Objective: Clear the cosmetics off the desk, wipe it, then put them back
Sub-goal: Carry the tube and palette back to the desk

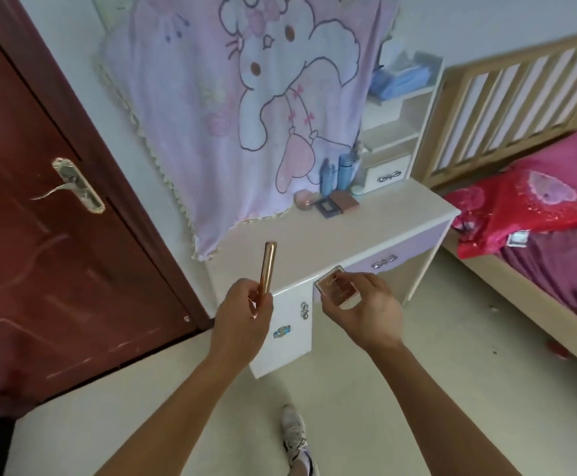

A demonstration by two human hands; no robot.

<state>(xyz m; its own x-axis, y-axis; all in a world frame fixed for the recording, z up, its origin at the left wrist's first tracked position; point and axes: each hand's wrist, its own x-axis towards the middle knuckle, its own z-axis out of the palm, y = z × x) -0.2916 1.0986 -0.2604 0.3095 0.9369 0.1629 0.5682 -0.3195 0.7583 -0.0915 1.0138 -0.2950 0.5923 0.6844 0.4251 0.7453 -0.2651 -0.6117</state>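
Observation:
My left hand grips the lower end of a rose-gold cosmetic tube, which stands upright before the white desk. My right hand holds a small square clear compact case in front of the desk's near edge. At the back of the desktop remain two blue bottles, a brown palette, a dark palette, a pink round jar and a small white jar.
A pink cartoon blanket hangs over the mirror behind the desk. A dark red door stands to the left. A bed with red bedding is on the right. White shelves rise at the desk's back. My shoe is on the floor.

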